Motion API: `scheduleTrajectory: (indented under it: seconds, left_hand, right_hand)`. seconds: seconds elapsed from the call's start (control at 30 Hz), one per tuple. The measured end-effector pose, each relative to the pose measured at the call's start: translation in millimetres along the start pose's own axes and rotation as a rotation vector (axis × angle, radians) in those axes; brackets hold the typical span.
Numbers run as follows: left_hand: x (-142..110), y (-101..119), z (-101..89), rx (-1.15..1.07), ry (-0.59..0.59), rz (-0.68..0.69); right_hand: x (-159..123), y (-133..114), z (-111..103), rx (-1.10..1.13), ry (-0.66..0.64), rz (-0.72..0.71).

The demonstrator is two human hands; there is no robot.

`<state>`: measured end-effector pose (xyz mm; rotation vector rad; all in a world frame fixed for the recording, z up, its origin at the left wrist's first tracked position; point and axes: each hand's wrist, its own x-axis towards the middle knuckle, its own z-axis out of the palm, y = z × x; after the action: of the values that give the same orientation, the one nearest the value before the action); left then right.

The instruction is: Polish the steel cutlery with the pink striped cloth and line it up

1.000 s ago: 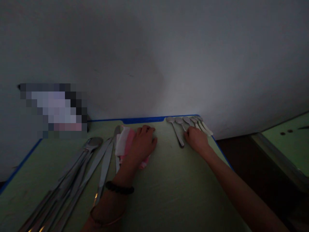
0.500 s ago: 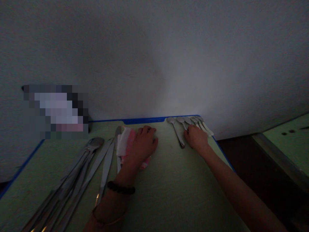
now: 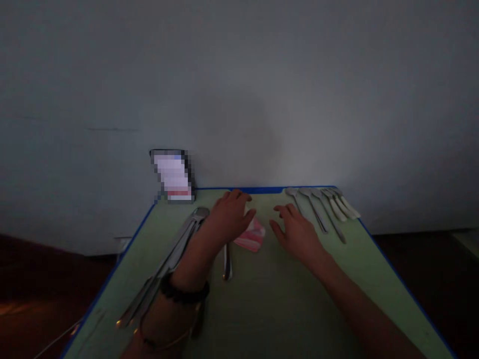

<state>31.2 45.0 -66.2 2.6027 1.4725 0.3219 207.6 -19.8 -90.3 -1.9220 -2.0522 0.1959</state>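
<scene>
Pink-striped cloth (image 3: 250, 240) beneath left hand (image 3: 231, 218)

Three metal spoons (image 3: 313, 209) and what look like three white-handled utensils (image 3: 348, 207) make about six pieces at the right, though the latter overlap too closely for a sure count. At the left is one overlapping pile of metal utensils (image 3: 175, 247), its total impossible to tell beyond several, and nearer the middle one separate metal handle (image 3: 227, 264) shows. There is one pink-and-white cloth (image 3: 251, 237), one table (image 3: 273, 304), one pixelated device (image 3: 172, 174) and two bracelets (image 3: 183, 293).
</scene>
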Motion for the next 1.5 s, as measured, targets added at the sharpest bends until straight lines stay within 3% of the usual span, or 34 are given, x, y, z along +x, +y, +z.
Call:
scheduleTrajectory:
  seconds: [0.1, 0.23, 0.47, 0.73, 1.07, 1.3, 1.5]
  left_hand:
    - [-27.1, -37.7, -14.9, 0.071, -0.062, -0.114]
    - [-56.5, -78.0, -7.1, 0.127, -0.172, -0.308]
    - [-64.5, -103.2, 9.8, 0.12, -0.322, -0.476]
    - [-63.1, -110.8, 7.3, 0.064, -0.482, -0.47]
    - [-64.6, -111.5, -1.1, 0.057, -0.448, -0.445]
    - [-70.5, -86.9, -24.7, -0.121, -0.392, -0.23]
    - [-72.5, -62.8, -38.1, -0.163, -0.317, -0.118]
  right_hand:
    - [-4.3, -21.3, 17.3, 0.084, -0.051, -0.123]
    - [-5.8, -31.1, 45.1, 0.117, -0.039, -0.189]
    - [-8.2, -24.6, 71.7, 0.122, 0.127, -0.182]
    - [-8.6, -22.0, 76.8, 0.131, 0.156, -0.204]
    - [-11.0, -26.5, 74.6, 0.085, 0.15, -0.19]
    - [-11.7, -29.6, 70.0, 0.008, 0.13, -0.118]
    - [-8.8, -18.6, 47.6, -0.09, 0.054, -0.047]
